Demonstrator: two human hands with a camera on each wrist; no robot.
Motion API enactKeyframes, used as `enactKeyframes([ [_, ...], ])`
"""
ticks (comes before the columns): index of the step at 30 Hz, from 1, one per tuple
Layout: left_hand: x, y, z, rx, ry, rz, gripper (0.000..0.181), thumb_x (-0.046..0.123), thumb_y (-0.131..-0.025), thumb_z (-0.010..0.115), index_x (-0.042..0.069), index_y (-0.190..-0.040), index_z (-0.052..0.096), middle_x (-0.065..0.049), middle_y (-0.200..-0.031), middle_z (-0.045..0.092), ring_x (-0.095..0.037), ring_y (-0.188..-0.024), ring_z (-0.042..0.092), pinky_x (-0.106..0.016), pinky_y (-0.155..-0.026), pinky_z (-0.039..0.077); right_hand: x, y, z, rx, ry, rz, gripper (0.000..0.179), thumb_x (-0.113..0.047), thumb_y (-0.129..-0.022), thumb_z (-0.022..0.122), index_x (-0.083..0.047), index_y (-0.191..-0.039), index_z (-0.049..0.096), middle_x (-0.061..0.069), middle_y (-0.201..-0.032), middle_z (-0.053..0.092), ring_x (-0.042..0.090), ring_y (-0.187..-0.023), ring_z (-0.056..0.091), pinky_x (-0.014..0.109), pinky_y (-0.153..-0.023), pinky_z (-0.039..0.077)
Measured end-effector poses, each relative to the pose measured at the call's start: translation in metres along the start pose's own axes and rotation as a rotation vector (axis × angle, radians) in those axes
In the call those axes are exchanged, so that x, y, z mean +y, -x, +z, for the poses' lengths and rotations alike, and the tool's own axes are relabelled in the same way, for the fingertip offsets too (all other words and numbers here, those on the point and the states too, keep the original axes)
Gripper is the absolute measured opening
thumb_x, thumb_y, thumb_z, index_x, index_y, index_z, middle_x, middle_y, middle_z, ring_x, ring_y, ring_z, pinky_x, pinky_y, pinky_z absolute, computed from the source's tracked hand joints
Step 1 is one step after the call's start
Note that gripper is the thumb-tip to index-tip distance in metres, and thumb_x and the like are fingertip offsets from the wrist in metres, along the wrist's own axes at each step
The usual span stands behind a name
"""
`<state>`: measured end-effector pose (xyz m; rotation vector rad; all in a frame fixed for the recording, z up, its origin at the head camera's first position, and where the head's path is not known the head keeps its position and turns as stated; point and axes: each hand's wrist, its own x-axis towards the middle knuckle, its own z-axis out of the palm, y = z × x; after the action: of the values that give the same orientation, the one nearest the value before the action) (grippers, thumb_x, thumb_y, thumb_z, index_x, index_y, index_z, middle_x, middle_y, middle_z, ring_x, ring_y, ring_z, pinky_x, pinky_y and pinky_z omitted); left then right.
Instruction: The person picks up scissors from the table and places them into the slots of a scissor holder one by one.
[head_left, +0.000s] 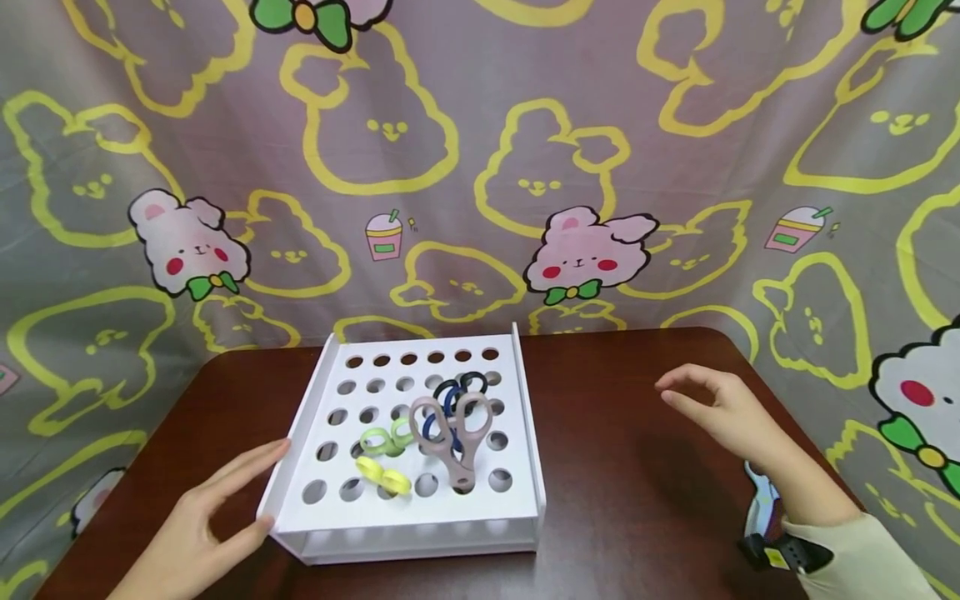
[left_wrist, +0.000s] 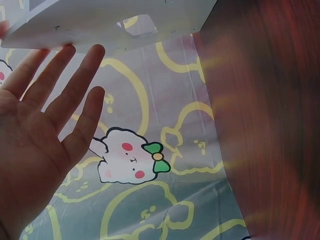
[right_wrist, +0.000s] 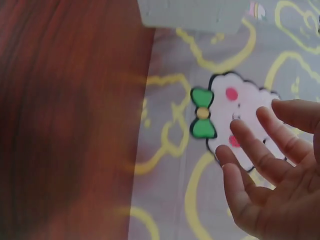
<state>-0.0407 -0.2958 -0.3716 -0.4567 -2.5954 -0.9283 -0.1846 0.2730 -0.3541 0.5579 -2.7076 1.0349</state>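
A white rack (head_left: 405,510) with rows of round holes stands on the table, and several pairs of scissors sit in its holes, handles up. Largest are the taupe scissors (head_left: 462,467). Left of them stand green scissors (head_left: 385,442) and yellow scissors (head_left: 383,476); dark blue and black handles (head_left: 472,383) show behind. My left hand (head_left: 198,525) is at the rack's left side, fingers extended and fingertips right at its edge. To the right of the rack, my right hand (head_left: 723,408) hovers above the table with loosely bent fingers, holding nothing.
On the brown table (head_left: 600,433), a light blue object (head_left: 761,500) lies by my right wrist, partly hidden. A curtain (head_left: 465,167) with cartoon rabbits hangs behind the table and along both sides.
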Motion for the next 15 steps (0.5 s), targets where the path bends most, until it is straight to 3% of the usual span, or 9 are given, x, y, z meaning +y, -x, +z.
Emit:
enactKeyframes([
  [7,-0.001,0.002,0.001,0.007,0.004,0.011,0.073,0.001,-0.073,0.082,0.017,-0.14,0.057,0.022,-0.142,0.049,0.015,-0.129,0.038,0.0,-0.099,0.024,0.026,0.021,-0.007,-0.018,0.104,0.058,0.011,-0.019,-0.093,0.069,-0.015,-0.103,0.07,0.007,-0.104,0.07,-0.001,-0.073,0.047,0.024,-0.058,0.039],
  [10,-0.002,0.001,0.001,0.002,0.006,0.0,0.074,0.001,-0.074,0.082,0.019,-0.141,0.056,0.023,-0.142,0.048,0.015,-0.129,0.038,0.0,-0.098,0.024,0.035,0.03,-0.008,-0.035,0.143,0.087,0.01,-0.021,-0.093,0.069,-0.016,-0.102,0.069,0.006,-0.103,0.071,0.0,-0.074,0.047,0.024,-0.059,0.038],
  [15,-0.001,0.0,0.001,-0.003,0.006,-0.011,0.074,0.001,-0.074,0.081,0.02,-0.142,0.056,0.023,-0.142,0.048,0.016,-0.128,0.038,0.0,-0.098,0.024,0.051,0.043,-0.011,-0.074,0.194,0.164,0.014,-0.021,-0.094,0.068,-0.012,-0.104,0.069,0.006,-0.099,0.069,0.003,-0.059,0.039,0.025,-0.055,0.034],
])
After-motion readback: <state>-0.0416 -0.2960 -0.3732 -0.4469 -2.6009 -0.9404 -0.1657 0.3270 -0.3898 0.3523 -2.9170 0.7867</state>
